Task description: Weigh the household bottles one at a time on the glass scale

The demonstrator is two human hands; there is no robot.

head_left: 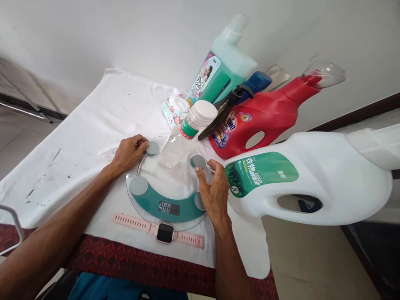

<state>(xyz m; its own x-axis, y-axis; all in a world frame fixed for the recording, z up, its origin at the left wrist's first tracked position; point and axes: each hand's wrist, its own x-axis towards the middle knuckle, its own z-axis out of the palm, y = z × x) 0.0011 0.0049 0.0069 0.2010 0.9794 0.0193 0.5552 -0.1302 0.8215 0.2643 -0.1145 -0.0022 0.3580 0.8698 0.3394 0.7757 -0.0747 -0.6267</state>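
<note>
A round glass scale (146, 200) with a teal band and a digital readout lies on the white cloth. A clear plastic bottle (183, 135) with a white cap and green label stands on it, leaning in the view. My left hand (128, 153) rests at the scale's far left rim, fingers curled, fingertips by a grey pad. My right hand (214, 192) lies at the scale's right rim, fingers stretched, touching the edge near another grey pad. Neither hand holds the bottle.
A pink smartwatch (164, 231) lies in front of the scale. Behind and right stand a green detergent bottle (223, 68), a red jug (265, 114), a large white jug (315, 183), a dark spray bottle (226, 108) and a wipes pack (173, 109). White cloth (93, 121) covers the table.
</note>
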